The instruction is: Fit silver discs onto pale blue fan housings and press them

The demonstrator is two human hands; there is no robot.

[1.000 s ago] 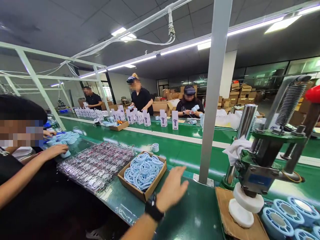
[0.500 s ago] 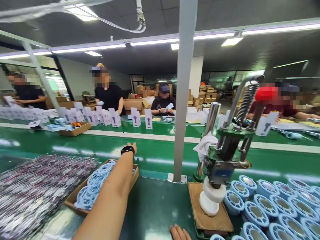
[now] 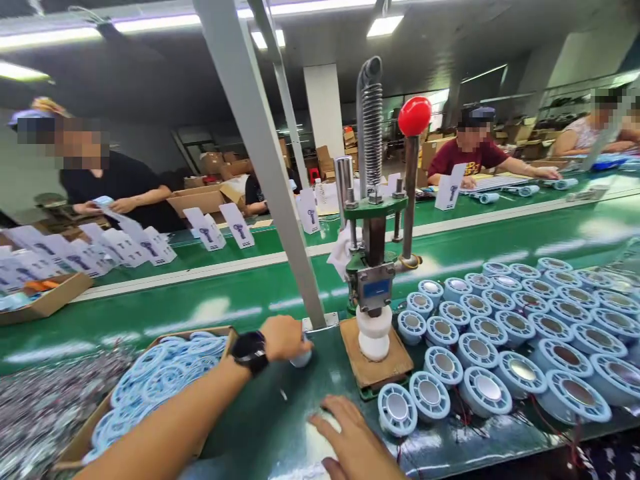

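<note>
L hand (image 3: 286, 341) closed on a pale-blue housing (image 3: 301, 361) under its fingers, R hand (image 3: 356, 435) spread, nothing in it; ringed housings (image 3: 489, 328) right of R hand look done imo, loose rings (image 3: 165, 375) left of L hand unfitted

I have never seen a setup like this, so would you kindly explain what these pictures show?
There is no robot: a camera worn on a person's head looks forward and down. The left hand, wearing a watch, grasps a small pale-blue piece, mostly hidden. The right hand is open over the green table, apparently holding nothing. Between the cardboard box of blue rings and the rows of round blue parts stands a press with a red-knobbed lever.
</note>
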